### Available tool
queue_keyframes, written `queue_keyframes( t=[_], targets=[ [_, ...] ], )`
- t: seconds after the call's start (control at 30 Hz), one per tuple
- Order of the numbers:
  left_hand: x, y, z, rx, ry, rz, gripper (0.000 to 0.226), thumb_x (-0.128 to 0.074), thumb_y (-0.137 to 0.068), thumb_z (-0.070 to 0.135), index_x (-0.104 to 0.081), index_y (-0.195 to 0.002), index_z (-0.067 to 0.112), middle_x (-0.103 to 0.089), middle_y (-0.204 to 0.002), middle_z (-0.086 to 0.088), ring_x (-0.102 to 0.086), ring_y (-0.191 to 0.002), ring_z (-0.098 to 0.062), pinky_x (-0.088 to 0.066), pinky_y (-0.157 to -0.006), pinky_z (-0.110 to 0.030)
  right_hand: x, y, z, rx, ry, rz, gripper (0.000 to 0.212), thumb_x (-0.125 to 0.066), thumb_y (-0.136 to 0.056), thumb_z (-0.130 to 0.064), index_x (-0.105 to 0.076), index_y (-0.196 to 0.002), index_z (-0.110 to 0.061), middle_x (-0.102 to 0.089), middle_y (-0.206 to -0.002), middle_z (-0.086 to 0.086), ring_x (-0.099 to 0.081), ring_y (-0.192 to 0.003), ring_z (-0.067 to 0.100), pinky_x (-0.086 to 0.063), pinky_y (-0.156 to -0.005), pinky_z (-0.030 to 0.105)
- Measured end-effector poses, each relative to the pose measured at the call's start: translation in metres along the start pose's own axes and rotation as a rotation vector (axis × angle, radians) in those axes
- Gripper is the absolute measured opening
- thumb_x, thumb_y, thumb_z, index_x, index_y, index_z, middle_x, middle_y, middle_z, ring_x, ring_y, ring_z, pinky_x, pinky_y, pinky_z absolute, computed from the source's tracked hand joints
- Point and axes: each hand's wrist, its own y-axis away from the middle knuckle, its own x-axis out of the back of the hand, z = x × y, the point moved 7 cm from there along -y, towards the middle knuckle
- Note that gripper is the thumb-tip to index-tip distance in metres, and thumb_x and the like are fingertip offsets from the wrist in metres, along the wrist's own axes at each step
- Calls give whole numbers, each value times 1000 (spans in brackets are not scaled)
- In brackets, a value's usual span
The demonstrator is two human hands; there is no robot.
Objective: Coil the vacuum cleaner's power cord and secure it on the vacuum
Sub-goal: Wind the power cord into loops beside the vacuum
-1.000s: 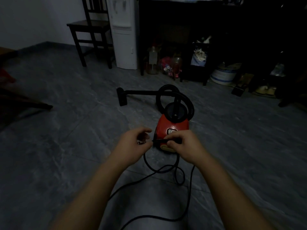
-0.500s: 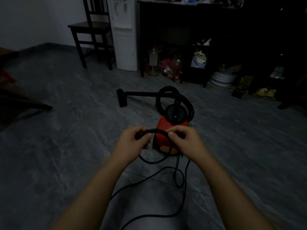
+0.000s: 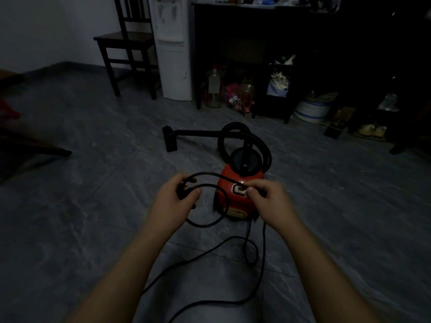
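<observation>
Two loops of the cord [image 3: 205, 199] hang between the hands, in front of the red vacuum [image 3: 238, 197], which sits on the grey floor [image 3: 93, 183]. The left hand [image 3: 175, 199] has its fingers curled shut round the gathered loops, thumb pressing on top, at what looks like the plug end, though the dim light makes that hard to confirm. The right hand [image 3: 268, 201] pinches the cord between thumb and forefinger just over the vacuum's top, the other fingers folded under. The span between the two hands runs roughly side to side, arching upward, with one loop drooping below the left hand. From the right hand the slack drops to the floor, curls once near the vacuum's rear and trails toward the person and out of view at the bottom, so most of the cord looks uncoiled and the job seems at an early stage. The slack lies below and behind the right hand, the nearer one to it; I judge that hand must slide down the cord and bring the next length across to the left. The hose [image 3: 245, 141] curls over the vacuum's far end; a chair [image 3: 126, 40] stands well beyond.
</observation>
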Motion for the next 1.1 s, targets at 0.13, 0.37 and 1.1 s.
queue_keyframes(
  t=[0.13,0.37,1.1],
  targets=[
    [11,-2,2,-144,-276,36,22,-72,-86,25,-64,-107,26,-68,-86,10,-66,-78,-1,-53,-73,-17,-5,3,-2,1,51,-67,19,-59,-96,-13,-74,-105,-19,-70,-93,-9,-64,-90,1,-43,-73,11],
    [12,0,16,-344,-441,54,40,-71,-87,27,-61,-126,23,-69,-106,6,-65,-96,-5,-50,-83,-17,-4,6,-5,-2,73,-87,18,-62,-94,-12,-75,-105,-17,-68,-87,-13,-62,-83,-4,-46,-71,8],
    [1,6,16,-291,-421,39,23,-58,-90,48,-66,-91,27,-64,-74,11,-61,-67,-4,-55,-63,-36,-9,12,-23,29,-138,-77,19,-61,-95,-11,-77,-101,-21,-75,-94,-10,-69,-92,0,-53,-84,16]
  ],
)
